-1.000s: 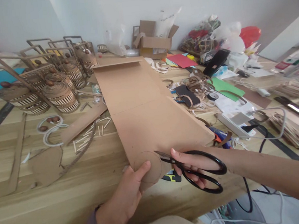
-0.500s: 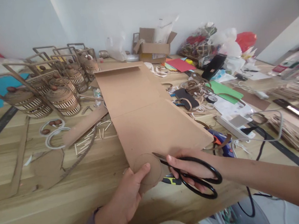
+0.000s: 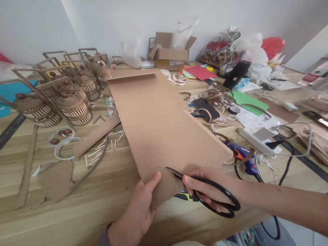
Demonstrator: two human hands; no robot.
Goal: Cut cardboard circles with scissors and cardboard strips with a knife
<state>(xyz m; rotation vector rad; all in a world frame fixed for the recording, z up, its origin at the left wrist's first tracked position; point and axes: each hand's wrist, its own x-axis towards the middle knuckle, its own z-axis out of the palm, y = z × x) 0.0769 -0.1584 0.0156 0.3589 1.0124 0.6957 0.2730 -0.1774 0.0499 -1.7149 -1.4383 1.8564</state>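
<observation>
A large brown cardboard sheet [image 3: 166, 142] stretches away from me, with a round outline drawn at its near corner. My left hand [image 3: 139, 202] pinches that corner, thumb on top inside the circle and fingers hidden below. Black-handled scissors [image 3: 213, 189] are gripped in my right hand [image 3: 201, 183], their handles nearly together. The upper blade lies over the card along the right side of the circle; the lower blade is hidden beneath it. Under the scissors, a yellow-and-black cutter [image 3: 186, 196] lies on the table.
Several woven lidded baskets [image 3: 74, 110] with tall handles stand at the left. White rings [image 3: 64, 148] and small sticks [image 3: 97, 152] lie nearer. To the right are a blue glue gun [image 3: 244, 157], a power strip [image 3: 258, 141] and tangled strips. An open box [image 3: 172, 56] sits by the wall.
The scissor handles have come closer together, and the blades have closed on the card. My left thumb has shifted slightly left and up. The whole view has moved a little.
</observation>
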